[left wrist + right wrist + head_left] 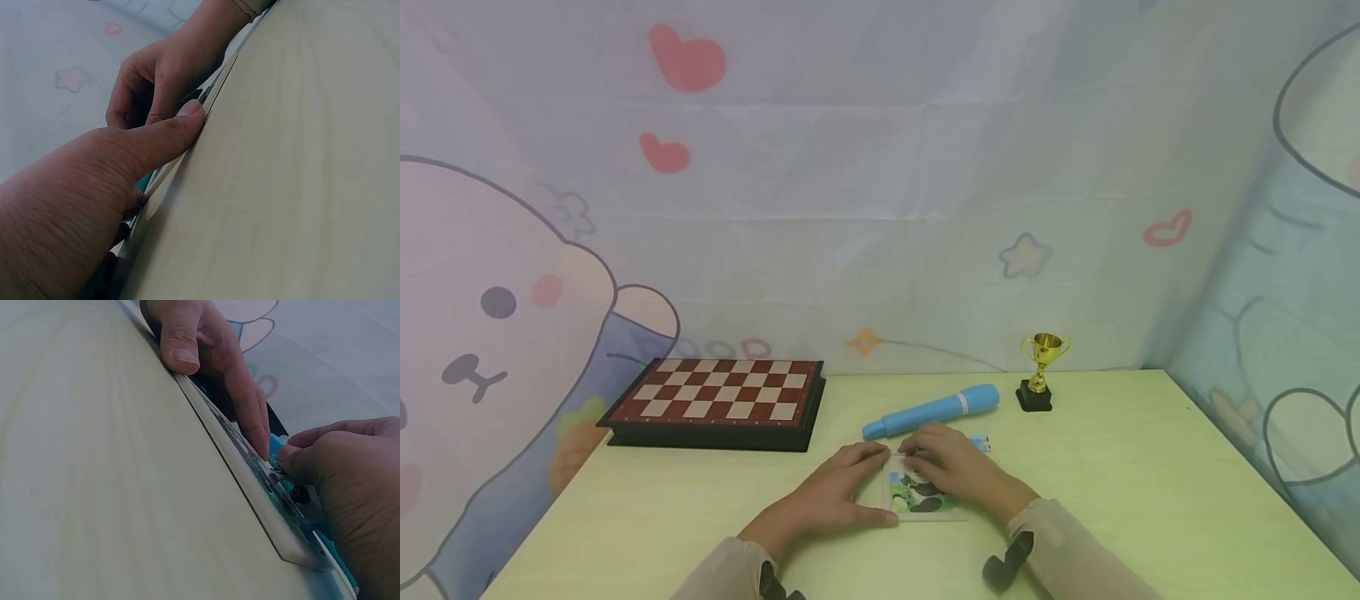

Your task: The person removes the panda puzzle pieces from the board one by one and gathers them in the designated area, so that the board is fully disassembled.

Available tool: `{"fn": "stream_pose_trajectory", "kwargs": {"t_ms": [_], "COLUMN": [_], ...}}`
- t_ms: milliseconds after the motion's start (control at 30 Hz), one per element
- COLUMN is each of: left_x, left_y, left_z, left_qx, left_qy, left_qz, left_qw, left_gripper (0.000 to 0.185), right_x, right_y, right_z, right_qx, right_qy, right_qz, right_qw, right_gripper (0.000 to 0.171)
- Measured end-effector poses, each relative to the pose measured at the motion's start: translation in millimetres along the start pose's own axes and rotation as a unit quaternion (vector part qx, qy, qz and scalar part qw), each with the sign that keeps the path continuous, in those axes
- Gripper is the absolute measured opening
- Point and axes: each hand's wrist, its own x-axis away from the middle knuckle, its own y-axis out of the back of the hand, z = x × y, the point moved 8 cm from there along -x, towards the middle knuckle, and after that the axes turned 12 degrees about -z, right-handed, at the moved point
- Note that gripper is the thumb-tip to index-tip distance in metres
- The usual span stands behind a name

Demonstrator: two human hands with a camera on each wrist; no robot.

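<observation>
Pale counter (1150,483) carries a chessboard (718,400) far left, blue pen (931,412), small trophy (1042,372) to the right. Picture card (917,493) lies flat at the near middle. Left hand (831,493) holds its left edge, thumb pressed along it; right hand (953,467) pinches a small piece over its top.

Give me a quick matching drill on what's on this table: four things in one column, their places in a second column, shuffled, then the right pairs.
Things:
1. chessboard
2. gold trophy
3. blue pen
4. picture tile

Places:
A. under both hands at the table's near middle
B. far right, standing upright on a black base
C. far left, lying flat by the backdrop
D. lying slantwise just beyond the hands

Pairs: 1-C, 2-B, 3-D, 4-A
</observation>
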Motion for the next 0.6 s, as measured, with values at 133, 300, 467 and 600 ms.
{"fn": "stream_pose_trajectory", "kwargs": {"t_ms": [133, 300, 467, 600], "left_x": [-0.2, -0.5, -1.0, -1.0], "left_y": [-0.2, -0.4, -1.3, -1.8], "left_z": [0.2, 0.6, 1.5, 2.2], "left_qx": [-0.001, -0.002, -0.008, -0.006], "left_qy": [-0.001, -0.005, -0.008, -0.007], "left_qz": [-0.001, -0.003, -0.005, -0.005], "left_qw": [1.0000, 1.0000, 0.9999, 0.9999], "left_gripper": [0.099, 0.099, 0.099, 0.099], "right_x": [0.3, 0.3, 0.4, 0.6], "right_y": [1.2, 3.0, 4.9, 3.7], "right_z": [-1.5, -1.0, 0.3, -0.8], "right_qx": [0.005, 0.037, 0.049, 0.031], "right_qy": [-0.016, -0.015, -0.008, -0.013], "right_qz": [0.009, 0.012, 0.007, 0.021], "right_qw": [1.000, 0.999, 0.999, 0.999], "right_gripper": [0.019, 0.020, 0.020, 0.020]}}
